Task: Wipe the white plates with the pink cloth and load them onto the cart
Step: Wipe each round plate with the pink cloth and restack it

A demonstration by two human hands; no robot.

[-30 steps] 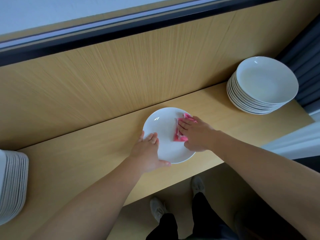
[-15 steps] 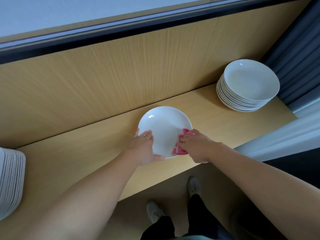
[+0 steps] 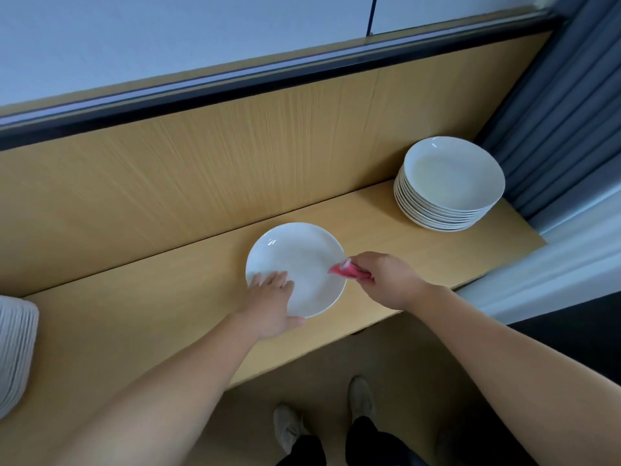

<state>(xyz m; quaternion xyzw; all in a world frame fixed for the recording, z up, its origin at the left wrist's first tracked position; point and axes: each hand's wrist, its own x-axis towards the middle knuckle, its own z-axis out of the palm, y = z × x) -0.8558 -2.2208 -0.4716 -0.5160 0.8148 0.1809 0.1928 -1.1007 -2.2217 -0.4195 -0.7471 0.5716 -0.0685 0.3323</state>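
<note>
**A:** From the head camera, where is the plate being wiped?

**B:** A single white plate (image 3: 302,260) lies flat on the light wooden counter (image 3: 134,317), near its front edge and about midway along it.

**A:** And the hands?

**B:** The left hand (image 3: 272,301) lies on the plate's near-left part. Its fingers are stretched fairly straight on the white surface, with the thumb spread along the near rim, and it grips nothing. The right hand (image 3: 386,280) is curled round the pink cloth (image 3: 346,271), which is bunched small between fingers and thumb. The cloth's tip touches the plate's right rim.

**A:** Other plates?

**B:** A stack of deep white plates (image 3: 447,186) stands at the counter's far right end, well apart from the single plate and just beside a blue-grey curtain (image 3: 564,122). Another white stack (image 3: 15,351) shows at the left edge, cut off by the frame.

**A:** Anything else?

**B:** A wood-grain wall panel (image 3: 201,156) rises behind the counter. Below the counter's front edge, the person's two pale shoes (image 3: 288,428) stand on the floor.
</note>
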